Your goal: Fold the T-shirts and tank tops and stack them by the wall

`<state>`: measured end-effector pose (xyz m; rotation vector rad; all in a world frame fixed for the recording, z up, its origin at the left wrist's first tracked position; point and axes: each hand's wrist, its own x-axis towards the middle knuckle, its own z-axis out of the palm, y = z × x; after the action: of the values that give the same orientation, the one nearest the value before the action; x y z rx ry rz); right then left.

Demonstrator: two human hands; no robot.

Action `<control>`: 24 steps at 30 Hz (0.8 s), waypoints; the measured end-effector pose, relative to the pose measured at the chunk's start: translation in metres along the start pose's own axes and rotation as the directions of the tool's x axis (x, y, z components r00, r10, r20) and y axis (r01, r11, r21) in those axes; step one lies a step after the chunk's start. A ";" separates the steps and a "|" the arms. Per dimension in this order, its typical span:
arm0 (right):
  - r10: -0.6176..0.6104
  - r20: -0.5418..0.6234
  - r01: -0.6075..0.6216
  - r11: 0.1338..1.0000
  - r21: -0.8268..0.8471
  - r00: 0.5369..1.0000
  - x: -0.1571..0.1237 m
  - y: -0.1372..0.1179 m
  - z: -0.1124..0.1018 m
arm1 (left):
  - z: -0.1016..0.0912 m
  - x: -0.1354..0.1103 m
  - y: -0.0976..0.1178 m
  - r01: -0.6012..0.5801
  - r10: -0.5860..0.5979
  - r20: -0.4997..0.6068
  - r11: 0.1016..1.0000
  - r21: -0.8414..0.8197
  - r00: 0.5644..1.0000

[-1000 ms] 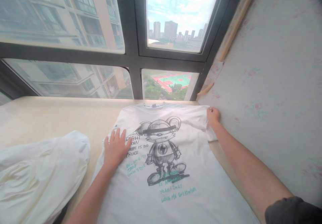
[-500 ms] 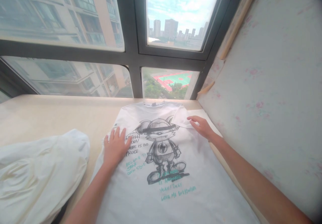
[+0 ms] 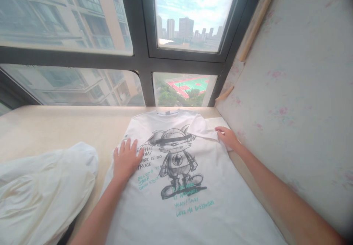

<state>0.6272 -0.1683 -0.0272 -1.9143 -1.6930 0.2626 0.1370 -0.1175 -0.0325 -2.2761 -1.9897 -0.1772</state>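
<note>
A white T-shirt lies face up with its collar toward the window. Its front bears a sketched cartoon figure with black and green lettering. My left hand rests flat on the shirt's left side below the left sleeve, its fingers spread. At the other side, my right hand has its fingertips closed on the outer edge of the right sleeve, which lies folded inward over the chest. The thumb of that hand is largely hidden.
A heap of white cloth lies to the left on the pale wooden surface. The dark window frame borders the far side. A wall with flowered paper, peeling near its corner, rises on the right.
My right hand has moved right and slightly down, and the right sleeve's edge has shifted outward with it. My left hand has stayed in place on the shirt.
</note>
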 end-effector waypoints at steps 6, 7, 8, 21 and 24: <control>0.088 0.119 -0.088 0.996 -0.002 0.989 0.026 0.001 -0.008 | 0.001 0.001 -0.001 0.000 0.000 0.003 1.000 -0.005 1.000; 0.103 0.123 -0.103 0.995 -0.009 0.987 0.026 0.001 -0.011 | 0.001 0.001 -0.001 -0.001 0.001 0.004 1.000 -0.005 1.000; 0.121 0.118 -0.120 0.993 -0.020 0.986 0.026 0.002 -0.013 | 0.001 0.000 -0.001 -0.001 0.001 0.004 1.000 -0.004 1.000; 0.016 0.019 -0.014 0.996 -0.084 1.000 0.139 -0.022 0.033 | -0.002 -0.002 0.001 0.001 -0.002 0.018 1.000 0.029 1.000; -0.069 0.051 0.072 0.996 -0.051 0.996 0.169 -0.028 0.047 | -0.001 -0.003 0.000 -0.004 0.004 0.007 0.999 0.034 1.000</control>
<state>0.6107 0.0080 -0.0139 -1.8958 -1.8124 0.2419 0.1364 -0.1207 -0.0318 -2.2631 -1.9758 -0.1339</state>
